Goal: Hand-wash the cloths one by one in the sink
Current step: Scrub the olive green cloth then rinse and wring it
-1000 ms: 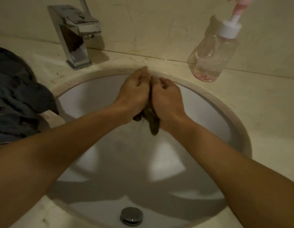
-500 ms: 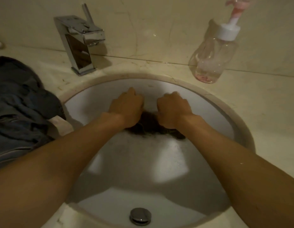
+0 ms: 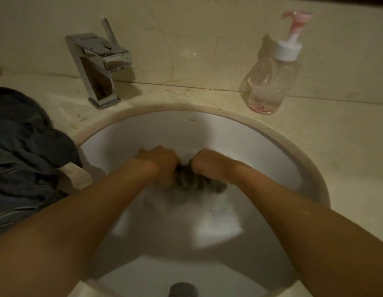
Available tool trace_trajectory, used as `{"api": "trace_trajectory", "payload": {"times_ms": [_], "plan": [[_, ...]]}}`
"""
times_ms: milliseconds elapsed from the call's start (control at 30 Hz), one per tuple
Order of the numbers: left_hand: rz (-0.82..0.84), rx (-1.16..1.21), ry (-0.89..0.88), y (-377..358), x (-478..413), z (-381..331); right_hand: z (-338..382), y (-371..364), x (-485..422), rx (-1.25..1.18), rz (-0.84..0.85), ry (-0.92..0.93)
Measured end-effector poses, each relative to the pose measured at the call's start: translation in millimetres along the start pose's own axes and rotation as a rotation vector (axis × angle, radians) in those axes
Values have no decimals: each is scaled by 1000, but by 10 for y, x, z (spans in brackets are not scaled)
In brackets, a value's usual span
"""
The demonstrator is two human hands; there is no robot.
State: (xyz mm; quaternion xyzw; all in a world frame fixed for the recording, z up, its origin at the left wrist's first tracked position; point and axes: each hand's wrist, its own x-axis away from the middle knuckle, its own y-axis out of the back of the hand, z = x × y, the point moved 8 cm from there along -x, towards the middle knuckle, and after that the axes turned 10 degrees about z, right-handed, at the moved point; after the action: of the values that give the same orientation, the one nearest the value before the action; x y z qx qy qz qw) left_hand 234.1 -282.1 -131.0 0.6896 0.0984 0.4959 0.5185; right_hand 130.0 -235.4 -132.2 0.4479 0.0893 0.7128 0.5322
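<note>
Home bathroom: marble vanity, white basin (image 3: 239, 146), chrome faucet (image 3: 98, 67), soap dispenser (image 3: 269, 82).

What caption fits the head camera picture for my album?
Left hand and right hand grip a dark cloth in the white sink.

No legible text on soap bottle (image 3: 269, 82) or faucet (image 3: 96, 67).

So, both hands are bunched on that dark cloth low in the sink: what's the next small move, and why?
Probably rub the left hand and right hand against each other, scrubbing the cloth between them. Both grip it, bunched low in the sink, so it is set for scrubbing; a pile of cloths waits beside the sink.
</note>
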Motion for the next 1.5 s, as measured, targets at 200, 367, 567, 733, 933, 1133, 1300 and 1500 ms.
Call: {"api": "trace_trajectory", "payload": {"times_ms": [200, 367, 567, 733, 933, 1133, 1300, 1500], "plan": [[-114, 662, -180, 214, 111, -187, -148, 534, 166, -541, -328, -41], [-472, 1161, -154, 442, 222, 26, 158, 248, 346, -676, -251, 93], [-540, 1572, -219, 539, 351, 6, 381, 211, 458, -788, -422, 235], [-452, 1417, -360, 583, 428, -447, 63, 461, 413, -975, -537, 146], [-596, 1557, -179, 550, 425, 78, 426, 24, 434, -944, -326, 177], [-397, 1455, -404, 563, 463, -487, 43, 500, 491, -1030, -537, 160], [-572, 1505, -273, 569, 456, -109, 331, 196, 499, -928, -366, 198], [-391, 1605, -325, 507, 466, -375, 204, 528, 541, -790, -565, 245]]}}
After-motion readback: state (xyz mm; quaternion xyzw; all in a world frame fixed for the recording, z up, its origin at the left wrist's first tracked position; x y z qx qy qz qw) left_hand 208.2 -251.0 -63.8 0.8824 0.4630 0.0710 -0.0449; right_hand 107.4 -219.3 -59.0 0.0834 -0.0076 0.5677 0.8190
